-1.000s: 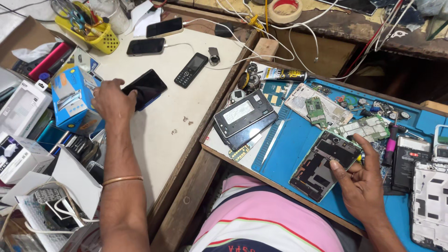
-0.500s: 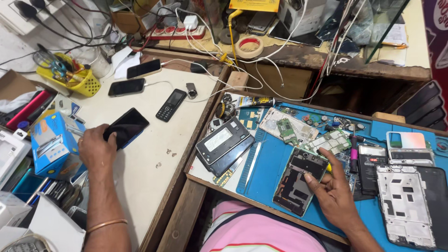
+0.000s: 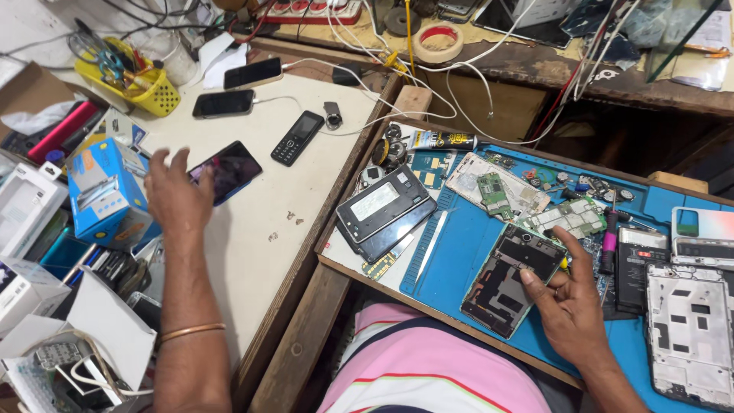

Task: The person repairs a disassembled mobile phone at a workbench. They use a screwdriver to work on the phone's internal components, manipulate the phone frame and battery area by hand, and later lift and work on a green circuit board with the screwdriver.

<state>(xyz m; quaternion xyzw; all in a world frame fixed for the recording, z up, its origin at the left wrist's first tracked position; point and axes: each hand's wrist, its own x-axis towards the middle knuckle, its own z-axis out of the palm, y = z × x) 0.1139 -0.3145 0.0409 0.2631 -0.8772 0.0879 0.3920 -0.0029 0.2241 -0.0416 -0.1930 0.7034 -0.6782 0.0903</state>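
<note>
- Two bare hands work at a cluttered repair bench, well apart from each other.
- Left hand (image 3: 177, 195) is spread, fingers loose and slightly blurred, holding nothing; its fingertips reach the near edge of a dark smartphone (image 3: 227, 170) that lies flat on the pale tabletop (image 3: 260, 206).
- Just to the outer side of that hand stands a blue box (image 3: 103, 191); beyond the fingertips lie a black keypad phone (image 3: 297, 138) and another black phone (image 3: 223, 103), with a yellow basket (image 3: 145, 84) of tools farther off.
- A thin bangle (image 3: 191, 331) sits on the left forearm.
- Right hand (image 3: 569, 306) rests on an opened phone body (image 3: 512, 277), thumb pressing down on its exposed inside, index finger stretched along its far edge, the other fingers curled; it pins the body rather than pinching it.
- That opened phone body lies flat and tilted on the blue work mat (image 3: 459, 252), directly under the thumb.
- Beyond the right fingers sit green circuit boards (image 3: 569, 218) and a pink-handled screwdriver (image 3: 609, 241).
- Toward the left hand from the right, a grey phone frame (image 3: 384, 210) lies near a slim metal pry tool (image 3: 432, 245).
- On the outer side of the right hand lies a white phone chassis (image 3: 688, 325).
</note>
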